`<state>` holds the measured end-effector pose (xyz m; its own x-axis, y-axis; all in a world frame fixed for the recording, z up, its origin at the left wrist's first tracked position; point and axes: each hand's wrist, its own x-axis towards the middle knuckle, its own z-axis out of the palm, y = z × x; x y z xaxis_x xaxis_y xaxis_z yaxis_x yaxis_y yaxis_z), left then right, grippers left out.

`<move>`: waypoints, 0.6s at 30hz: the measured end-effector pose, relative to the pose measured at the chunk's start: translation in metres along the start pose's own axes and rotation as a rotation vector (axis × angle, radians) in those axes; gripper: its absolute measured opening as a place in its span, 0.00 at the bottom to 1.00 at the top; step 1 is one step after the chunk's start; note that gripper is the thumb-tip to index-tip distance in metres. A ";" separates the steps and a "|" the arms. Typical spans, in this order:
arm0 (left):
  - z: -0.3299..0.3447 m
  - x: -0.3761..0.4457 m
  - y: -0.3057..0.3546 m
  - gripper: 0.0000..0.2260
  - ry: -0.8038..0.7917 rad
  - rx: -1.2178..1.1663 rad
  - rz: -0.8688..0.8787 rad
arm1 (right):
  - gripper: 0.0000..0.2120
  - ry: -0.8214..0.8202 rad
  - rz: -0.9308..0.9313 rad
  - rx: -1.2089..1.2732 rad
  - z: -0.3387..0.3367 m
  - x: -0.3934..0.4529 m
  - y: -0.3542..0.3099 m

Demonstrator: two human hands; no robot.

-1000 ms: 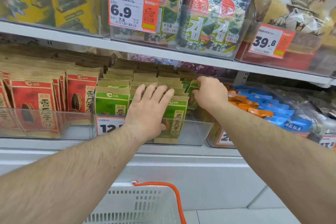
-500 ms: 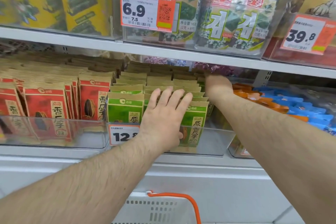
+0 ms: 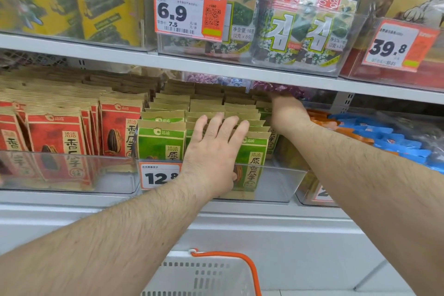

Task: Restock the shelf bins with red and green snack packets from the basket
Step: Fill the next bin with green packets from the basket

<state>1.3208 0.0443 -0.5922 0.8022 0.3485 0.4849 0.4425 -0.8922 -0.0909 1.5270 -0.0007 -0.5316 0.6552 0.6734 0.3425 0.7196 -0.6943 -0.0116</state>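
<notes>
Green snack packets [image 3: 161, 142] stand in rows inside a clear shelf bin [image 3: 276, 185]. My left hand [image 3: 213, 151] lies flat with straight fingers against the front green packets. My right hand [image 3: 287, 113] reaches deep to the back right of the same bin, under the upper shelf; its fingers are hidden there. Red snack packets [image 3: 55, 137] fill the clear bin [image 3: 72, 175] to the left. The white basket [image 3: 204, 274] with an orange handle sits below, at the bottom edge.
The upper shelf [image 3: 216, 67] hangs low over the bins and holds seaweed packs behind price tags [image 3: 189, 9]. Orange and blue packets [image 3: 384, 137] lie in the bin to the right. A price tag [image 3: 158, 175] is fixed on the green bin's front.
My right hand has pushed further back into the green bin, under the upper shelf. My left hand stays pressed on the front packets. The camera moved closer.
</notes>
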 end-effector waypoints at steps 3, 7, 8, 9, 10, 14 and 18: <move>-0.002 0.000 0.001 0.48 -0.018 0.003 -0.006 | 0.25 0.078 -0.016 0.037 -0.004 -0.012 0.001; -0.008 0.000 0.003 0.48 -0.048 0.015 0.000 | 0.18 0.265 0.005 0.168 -0.013 -0.043 0.002; -0.011 0.000 0.003 0.48 -0.054 0.021 0.006 | 0.15 0.317 0.010 0.200 -0.016 -0.053 0.002; -0.013 -0.001 0.002 0.48 -0.062 0.028 0.015 | 0.13 0.367 0.019 0.232 -0.019 -0.062 0.003; -0.016 -0.001 0.001 0.48 -0.069 0.032 0.026 | 0.12 0.418 0.037 0.270 -0.021 -0.072 0.004; -0.033 -0.005 -0.002 0.46 -0.096 -0.001 0.064 | 0.07 0.652 0.063 0.451 -0.026 -0.112 0.001; -0.055 -0.035 -0.008 0.41 -0.024 -0.046 0.104 | 0.03 0.849 -0.130 0.516 -0.021 -0.153 -0.031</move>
<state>1.2671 0.0239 -0.5607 0.8523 0.2592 0.4542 0.3377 -0.9359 -0.0997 1.3995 -0.0878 -0.5635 0.3280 0.1919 0.9250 0.9175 -0.2977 -0.2636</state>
